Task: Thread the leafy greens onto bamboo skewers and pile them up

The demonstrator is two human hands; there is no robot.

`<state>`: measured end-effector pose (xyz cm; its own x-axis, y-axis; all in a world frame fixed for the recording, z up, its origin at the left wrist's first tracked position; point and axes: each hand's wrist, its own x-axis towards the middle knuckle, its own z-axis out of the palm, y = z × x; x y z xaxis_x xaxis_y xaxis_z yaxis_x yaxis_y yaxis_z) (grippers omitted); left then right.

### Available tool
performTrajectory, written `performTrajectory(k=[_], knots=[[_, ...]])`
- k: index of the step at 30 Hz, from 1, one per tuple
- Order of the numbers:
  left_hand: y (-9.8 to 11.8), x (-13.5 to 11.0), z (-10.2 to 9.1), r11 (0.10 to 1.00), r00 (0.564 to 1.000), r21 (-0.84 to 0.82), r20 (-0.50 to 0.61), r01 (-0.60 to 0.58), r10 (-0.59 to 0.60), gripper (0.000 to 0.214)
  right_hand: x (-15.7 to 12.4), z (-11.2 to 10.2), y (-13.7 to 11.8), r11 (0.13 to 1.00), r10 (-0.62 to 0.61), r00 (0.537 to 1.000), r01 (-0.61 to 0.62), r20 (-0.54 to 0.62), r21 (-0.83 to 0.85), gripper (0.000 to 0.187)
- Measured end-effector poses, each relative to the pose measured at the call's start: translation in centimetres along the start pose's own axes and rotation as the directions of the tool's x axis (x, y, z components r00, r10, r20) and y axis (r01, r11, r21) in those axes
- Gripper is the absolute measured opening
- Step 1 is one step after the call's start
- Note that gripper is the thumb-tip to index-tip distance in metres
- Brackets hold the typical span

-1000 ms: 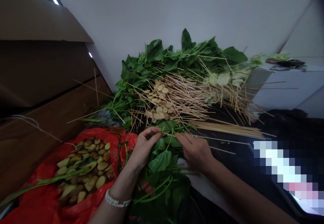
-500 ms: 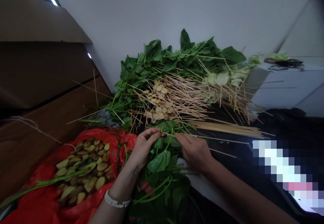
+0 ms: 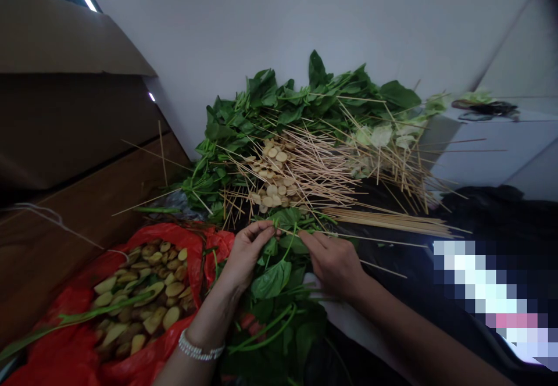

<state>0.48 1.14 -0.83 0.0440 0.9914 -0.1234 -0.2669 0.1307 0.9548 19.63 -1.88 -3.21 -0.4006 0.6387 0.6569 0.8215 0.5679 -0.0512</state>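
Note:
My left hand [image 3: 255,245] pinches the stem of a leafy green [image 3: 272,279], whose leaf hangs down between my hands. Opposite it, my right hand [image 3: 333,258] is closed on a thin bamboo skewer [image 3: 383,240] that points left toward the stem. The skewer's tip is at or through the stem beside my left fingertips; I cannot tell which. More loose greens [image 3: 279,333] lie below my hands. Just beyond them are skewers threaded with potato slices [image 3: 274,191] and a bundle of bare skewers [image 3: 392,221].
A red plastic bag [image 3: 65,339] of cut potatoes [image 3: 152,316] sits at the left. Skewered greens [image 3: 261,98] line the white wall. Skewers with pale cabbage leaves [image 3: 380,136] are at the right, beyond black plastic [image 3: 488,211]. A pixelated bright patch [image 3: 483,287] is at lower right.
Almost nothing differs. The whole view shifts slightly left, while both hands keep their hold on the stem and the skewer.

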Motion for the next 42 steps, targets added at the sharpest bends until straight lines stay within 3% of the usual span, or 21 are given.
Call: performTrajectory(k=[23, 32, 42], knots=[[0.01, 0.22, -0.36, 0.99, 0.999, 0.135, -0.003, -0.045, 0.045, 0.034, -0.18, 0.48, -0.39, 1.0, 0.008, 0.999, -0.007, -0.039, 0.023, 0.035], [-0.3, 0.3, -0.39, 0.976, 0.997, 0.208, 0.059, -0.061, 0.05, 0.03, -0.28, 0.63, -0.65, 0.999, 0.009, 0.999, -0.007, -0.035, 0.036, 0.037], [-0.4, 0.6, -1.01, 0.993, 0.999, 0.11, 0.005, -0.04, 0.04, 0.035, -0.11, 0.23, -0.28, 0.998, 0.041, 0.999, -0.04, -0.018, 0.045, 0.036]])
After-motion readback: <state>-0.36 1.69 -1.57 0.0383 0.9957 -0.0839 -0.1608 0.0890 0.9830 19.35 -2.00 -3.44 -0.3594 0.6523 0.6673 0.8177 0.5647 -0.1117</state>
